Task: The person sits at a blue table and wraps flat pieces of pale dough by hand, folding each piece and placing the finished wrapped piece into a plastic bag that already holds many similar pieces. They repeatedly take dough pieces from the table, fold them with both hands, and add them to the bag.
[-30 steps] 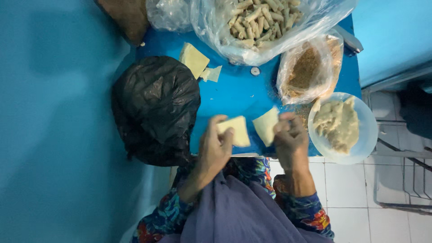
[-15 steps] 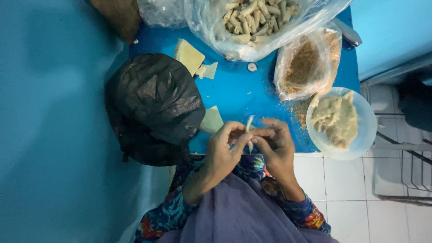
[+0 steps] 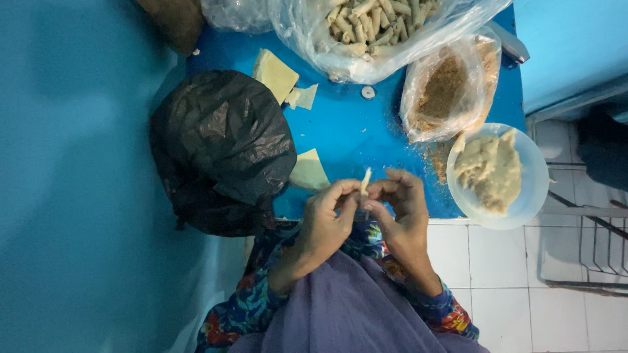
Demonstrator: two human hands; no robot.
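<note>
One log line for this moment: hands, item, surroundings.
left hand + right hand: pinching pale wrapper piece | loose wrapper beside | filling bowl to right

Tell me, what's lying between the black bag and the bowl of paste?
In the head view, a pale wrapper sheet lies beside the black bag; otherwise bare blue table before the bowl.

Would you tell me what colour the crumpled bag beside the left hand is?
The crumpled bag is black, seen in the head view.

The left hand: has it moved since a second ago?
Yes. The left hand has come in to meet the right hand on the pale wrapper, nearer the table edge than before.
</note>
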